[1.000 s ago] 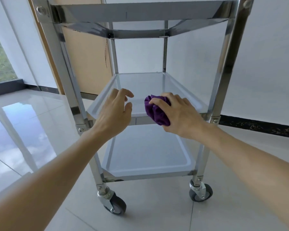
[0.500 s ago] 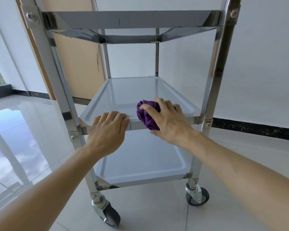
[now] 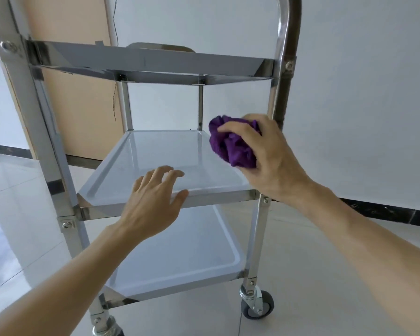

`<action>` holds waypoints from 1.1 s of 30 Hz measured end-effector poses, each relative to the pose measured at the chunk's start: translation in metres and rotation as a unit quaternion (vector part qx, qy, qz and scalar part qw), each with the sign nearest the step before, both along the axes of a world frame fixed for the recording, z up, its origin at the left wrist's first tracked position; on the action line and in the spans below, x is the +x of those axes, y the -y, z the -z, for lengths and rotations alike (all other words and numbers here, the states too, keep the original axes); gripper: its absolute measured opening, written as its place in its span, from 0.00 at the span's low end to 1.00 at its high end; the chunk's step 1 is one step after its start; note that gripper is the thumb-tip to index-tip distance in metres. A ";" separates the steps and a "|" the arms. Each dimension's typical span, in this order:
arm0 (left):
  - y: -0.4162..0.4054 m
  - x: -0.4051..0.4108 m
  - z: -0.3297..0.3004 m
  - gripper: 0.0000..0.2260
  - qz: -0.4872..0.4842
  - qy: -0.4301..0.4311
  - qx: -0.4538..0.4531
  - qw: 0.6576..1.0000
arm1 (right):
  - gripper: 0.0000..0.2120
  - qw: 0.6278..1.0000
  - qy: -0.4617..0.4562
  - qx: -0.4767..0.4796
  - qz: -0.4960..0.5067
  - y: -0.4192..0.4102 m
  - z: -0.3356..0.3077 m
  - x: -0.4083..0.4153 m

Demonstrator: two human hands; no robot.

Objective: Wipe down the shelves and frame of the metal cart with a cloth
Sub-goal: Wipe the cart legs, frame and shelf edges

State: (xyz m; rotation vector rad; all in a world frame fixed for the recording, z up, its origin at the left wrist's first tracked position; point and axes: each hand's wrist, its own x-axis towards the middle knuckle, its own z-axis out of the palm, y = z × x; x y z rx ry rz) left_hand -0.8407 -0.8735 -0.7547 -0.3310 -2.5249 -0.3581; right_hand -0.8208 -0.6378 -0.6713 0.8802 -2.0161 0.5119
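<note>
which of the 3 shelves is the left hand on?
The middle shelf: the left hand rests on its front edge. The top shelf sits well above it, and the bottom shelf lies below it.

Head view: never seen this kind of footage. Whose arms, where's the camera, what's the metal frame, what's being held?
The camera is worn on a person's head and looks down at their own two bare arms. In front stands a steel cart on wheels with three tray shelves. The right hand grips a bunched purple cloth beside the cart's right front post, above the middle shelf. The left hand is open, with its fingers over the front edge of that shelf. Nothing lies on the middle or the bottom shelf.
</note>
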 end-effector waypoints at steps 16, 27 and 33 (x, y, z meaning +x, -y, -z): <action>-0.057 -0.017 0.031 0.28 -0.003 -0.007 -0.135 0.991 | 0.41 0.947 0.201 -0.250 -0.024 -0.049 0.066 -0.046; -0.059 -0.015 0.032 0.26 -0.013 -0.037 -0.128 0.991 | 0.39 0.939 0.143 -0.301 0.085 -0.024 0.008 -0.058; -0.059 -0.015 0.035 0.26 -0.012 -0.046 -0.127 0.991 | 0.35 0.904 0.084 -0.412 0.081 -0.013 -0.057 -0.070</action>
